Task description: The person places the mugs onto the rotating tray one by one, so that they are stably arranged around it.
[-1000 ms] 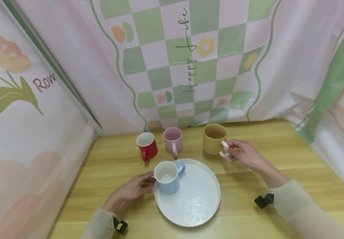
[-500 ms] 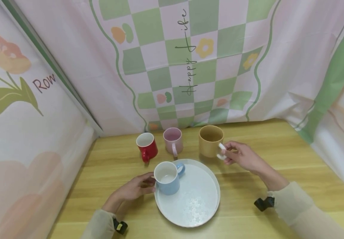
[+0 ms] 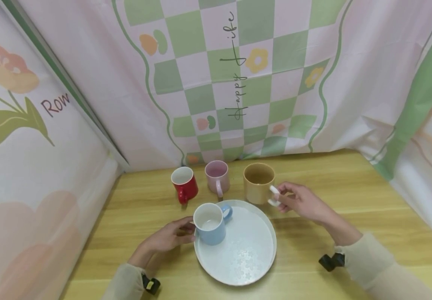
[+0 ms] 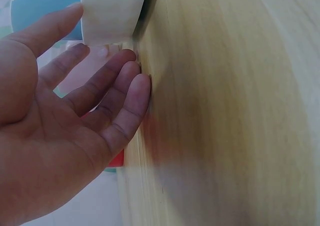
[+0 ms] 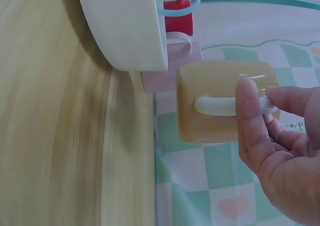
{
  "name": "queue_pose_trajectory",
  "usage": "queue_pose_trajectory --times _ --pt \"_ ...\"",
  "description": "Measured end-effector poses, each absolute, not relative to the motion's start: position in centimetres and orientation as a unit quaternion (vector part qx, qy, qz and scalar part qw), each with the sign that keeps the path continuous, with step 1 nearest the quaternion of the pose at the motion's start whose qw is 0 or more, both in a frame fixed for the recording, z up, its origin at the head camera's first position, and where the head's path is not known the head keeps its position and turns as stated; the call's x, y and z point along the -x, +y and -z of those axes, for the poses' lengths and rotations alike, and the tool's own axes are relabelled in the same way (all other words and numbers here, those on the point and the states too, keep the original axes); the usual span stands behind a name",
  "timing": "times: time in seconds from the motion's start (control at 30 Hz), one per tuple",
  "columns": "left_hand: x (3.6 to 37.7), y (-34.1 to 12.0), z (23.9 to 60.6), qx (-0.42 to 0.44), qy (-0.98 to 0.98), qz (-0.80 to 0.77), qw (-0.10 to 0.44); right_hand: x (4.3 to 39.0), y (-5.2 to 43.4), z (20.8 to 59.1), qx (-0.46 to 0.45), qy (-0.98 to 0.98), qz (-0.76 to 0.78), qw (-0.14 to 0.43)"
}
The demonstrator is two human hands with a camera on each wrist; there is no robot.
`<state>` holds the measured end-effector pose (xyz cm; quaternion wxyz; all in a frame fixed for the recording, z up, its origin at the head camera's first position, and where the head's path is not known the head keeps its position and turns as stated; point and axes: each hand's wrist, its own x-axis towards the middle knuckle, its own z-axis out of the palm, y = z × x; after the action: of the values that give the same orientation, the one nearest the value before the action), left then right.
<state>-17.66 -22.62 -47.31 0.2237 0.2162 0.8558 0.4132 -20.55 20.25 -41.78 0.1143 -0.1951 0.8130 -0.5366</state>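
My right hand (image 3: 300, 201) pinches the white handle (image 5: 220, 106) of a yellow mug (image 3: 258, 187). The right wrist view has the mug raised off the table, upright, just behind the tray's back right rim. On the left part of the round white tray (image 3: 246, 250) stands a light blue mug (image 3: 213, 227), its handle pointing back right. My left hand (image 3: 171, 235) is at the tray's left rim, fingers loosely bent, its thumb (image 4: 60, 25) and fingertips right at the tray wall in the left wrist view.
Behind the tray, a red mug (image 3: 187, 185) and a pink mug (image 3: 217, 177) stand side by side on the wooden table (image 3: 351, 183), handles toward me. A patterned cloth (image 3: 238, 96) hangs along the table's back edge.
My right hand has carried the yellow mug left and toward me, from the back right up to the tray's rim. The left hand, tray and other mugs have stayed put.
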Motion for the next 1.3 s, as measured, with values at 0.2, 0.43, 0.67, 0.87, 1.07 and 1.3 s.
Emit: queue_pose_trajectory --times 0.2,0.43,0.67,0.87,1.07,1.3 --pt "17.7 -22.6 47.3 -0.222 0.854 -0.415 0.223 20.1 20.0 41.6 0.210 0.812 0.532 0.117" --pt "17.7 -22.6 47.3 -0.225 0.852 -0.416 0.223 19.5 19.6 41.4 0.227 0.814 0.521 0.116" --pt "17.6 -22.6 47.3 -0.221 0.853 -0.416 0.223 19.0 19.2 41.3 0.237 0.814 0.515 0.123" --pt "17.6 -22.6 47.4 -0.222 0.851 -0.420 0.223 18.6 18.8 41.3 0.254 0.808 0.517 0.127" --pt "17.7 -22.7 47.4 -0.224 0.853 -0.417 0.221 18.3 18.7 41.3 0.268 0.805 0.513 0.133" --pt "17.7 -22.6 47.2 -0.227 0.852 -0.416 0.224 17.8 18.5 41.7 0.270 0.802 0.513 0.144"
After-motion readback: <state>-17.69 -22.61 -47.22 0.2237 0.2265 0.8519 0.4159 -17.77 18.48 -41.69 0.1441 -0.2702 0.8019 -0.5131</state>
